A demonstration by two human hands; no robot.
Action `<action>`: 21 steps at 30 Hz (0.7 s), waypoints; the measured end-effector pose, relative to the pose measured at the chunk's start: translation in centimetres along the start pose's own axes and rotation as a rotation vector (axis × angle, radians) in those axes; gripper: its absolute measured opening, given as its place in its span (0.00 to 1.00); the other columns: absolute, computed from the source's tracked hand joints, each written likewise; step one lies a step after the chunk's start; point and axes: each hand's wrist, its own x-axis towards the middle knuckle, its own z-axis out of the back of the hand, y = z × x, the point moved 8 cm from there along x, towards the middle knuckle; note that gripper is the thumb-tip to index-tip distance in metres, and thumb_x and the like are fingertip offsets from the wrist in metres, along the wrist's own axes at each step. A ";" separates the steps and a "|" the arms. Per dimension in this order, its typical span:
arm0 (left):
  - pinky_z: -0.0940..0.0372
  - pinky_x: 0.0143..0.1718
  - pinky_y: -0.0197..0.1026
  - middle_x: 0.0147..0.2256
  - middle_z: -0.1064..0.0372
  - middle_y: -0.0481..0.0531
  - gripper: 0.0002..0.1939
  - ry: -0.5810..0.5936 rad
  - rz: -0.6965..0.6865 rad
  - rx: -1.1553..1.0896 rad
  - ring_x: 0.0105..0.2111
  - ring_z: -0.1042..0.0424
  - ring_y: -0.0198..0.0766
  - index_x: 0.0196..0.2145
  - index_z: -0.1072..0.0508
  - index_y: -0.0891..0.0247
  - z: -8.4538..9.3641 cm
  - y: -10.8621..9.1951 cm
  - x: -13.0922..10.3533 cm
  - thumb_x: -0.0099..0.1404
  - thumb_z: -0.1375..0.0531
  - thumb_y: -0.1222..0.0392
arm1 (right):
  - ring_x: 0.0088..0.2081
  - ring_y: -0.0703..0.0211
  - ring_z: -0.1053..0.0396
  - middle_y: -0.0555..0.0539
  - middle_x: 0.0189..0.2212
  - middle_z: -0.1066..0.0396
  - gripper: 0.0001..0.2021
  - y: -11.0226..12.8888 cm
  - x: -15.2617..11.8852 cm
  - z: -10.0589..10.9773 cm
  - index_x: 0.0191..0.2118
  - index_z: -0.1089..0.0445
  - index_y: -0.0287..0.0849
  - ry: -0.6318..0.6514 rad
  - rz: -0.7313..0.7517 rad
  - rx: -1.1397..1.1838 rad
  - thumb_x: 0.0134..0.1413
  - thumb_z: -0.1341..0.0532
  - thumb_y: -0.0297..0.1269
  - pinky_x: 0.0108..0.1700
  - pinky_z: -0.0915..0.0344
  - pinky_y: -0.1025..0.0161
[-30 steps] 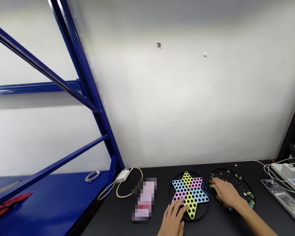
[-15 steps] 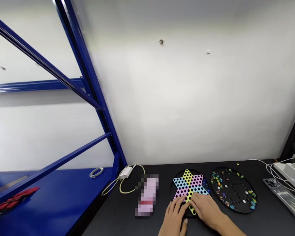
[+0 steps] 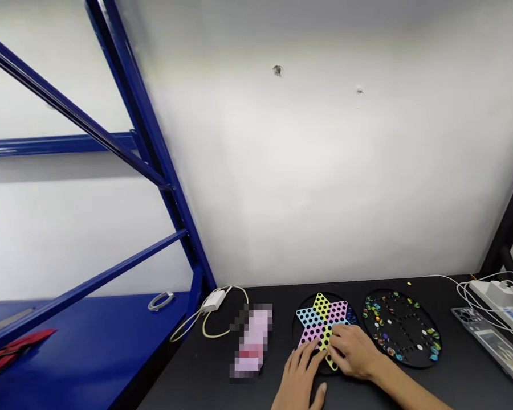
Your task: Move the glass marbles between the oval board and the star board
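Observation:
A round black game board [image 3: 322,324] with a six-pointed star of yellow, pink and light-blue holes lies on the dark table. My left hand [image 3: 301,373] rests flat at the board's near-left edge, fingers spread. My right hand [image 3: 354,352] lies on the board's near-right part, fingers curled over the star; whether it holds a marble is hidden. To the right sits a black round tray [image 3: 402,328] with several coloured marbles along its rim.
A blurred pink object [image 3: 253,340] lies left of the board. A white charger with cable [image 3: 214,302] sits by the blue shelf frame [image 3: 171,193]. A white power strip [image 3: 500,295] and a flat grey device [image 3: 491,341] are at the right.
My right hand left the marble tray and came over to the star board, then settled on its near-right part. My left hand stayed at the board's edge.

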 end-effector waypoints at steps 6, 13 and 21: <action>0.34 0.62 0.55 0.67 0.40 0.46 0.29 -0.057 0.015 0.021 0.63 0.37 0.50 0.65 0.38 0.46 0.0 0.1 -0.1 0.68 0.39 0.59 | 0.34 0.59 0.35 0.50 0.32 0.31 0.05 0.9 -1.1 0.7 0.31 0.36 0.45 -0.169 -0.016 0.061 0.59 0.41 0.31 0.37 0.44 0.62; 0.33 0.61 0.55 0.67 0.41 0.47 0.30 -0.029 -0.006 0.015 0.64 0.36 0.51 0.66 0.39 0.47 0.5 0.0 0.0 0.68 0.40 0.58 | 0.38 0.56 0.34 0.49 0.37 0.29 0.03 1.1 -1.8 1.3 0.36 0.35 0.46 -0.150 -0.049 0.098 0.61 0.43 0.30 0.44 0.40 0.59; 0.35 0.62 0.55 0.68 0.42 0.50 0.29 0.000 0.015 -0.032 0.65 0.38 0.52 0.67 0.40 0.47 0.5 -0.1 0.0 0.71 0.42 0.57 | 0.41 0.50 0.28 0.43 0.42 0.27 0.08 -5.8 -6.6 4.5 0.46 0.34 0.47 -0.243 -0.365 -0.161 0.67 0.48 0.38 0.43 0.37 0.55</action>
